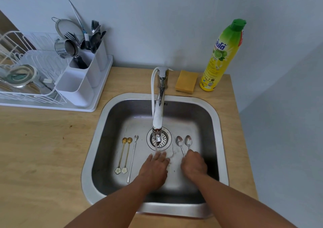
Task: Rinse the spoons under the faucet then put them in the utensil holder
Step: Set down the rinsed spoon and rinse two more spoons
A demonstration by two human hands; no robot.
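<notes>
Head view: water runs from the faucet (158, 117) onto my left hand (153, 170), fingers straight and holding nothing, while my right hand (194, 165) curls its fingers over the handles of two silver teaspoons (183, 143) lying on the sink (97, 140) floor right of the drain. Two gold flower-end spoons (125, 155) and a long silver spoon (132, 158) lie left of the drain; the white utensil holder (82, 81) stands in the dish rack tray on the tabletop (43, 149).

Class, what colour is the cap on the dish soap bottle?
Green, on the dish soap bottle's cap, seen in the head view.
</notes>
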